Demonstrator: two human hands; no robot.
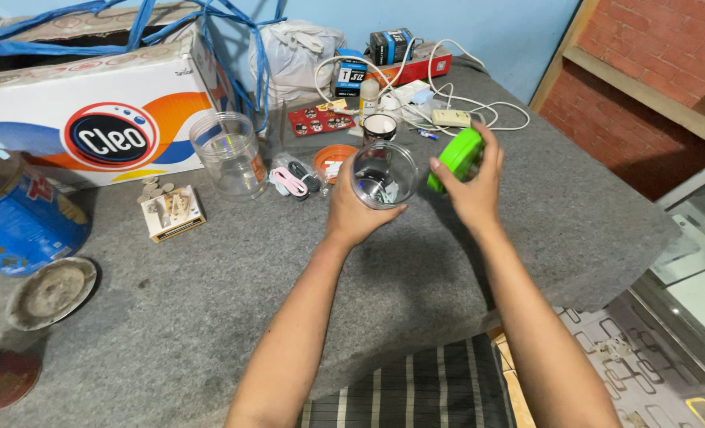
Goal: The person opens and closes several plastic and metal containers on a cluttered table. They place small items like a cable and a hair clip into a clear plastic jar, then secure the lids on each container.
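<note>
Above the middle of the tabletop (210, 317), the left hand (351, 208) is clamped around a light, stiff clear jar (383, 174), probably slippery, while the right hand (473, 184) grips its green lid (455, 157).

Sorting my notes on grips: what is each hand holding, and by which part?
Left hand grips the clear jar around its side wall; right hand holds the green lid by its rim.

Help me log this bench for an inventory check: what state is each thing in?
Left hand: holds small jar.
Small jar: lid off, tilted toward the camera, bits inside.
Right hand: holds green lid.
Green lid: off.
Big jar: upright, uncapped.
Blue tin: open.
</note>
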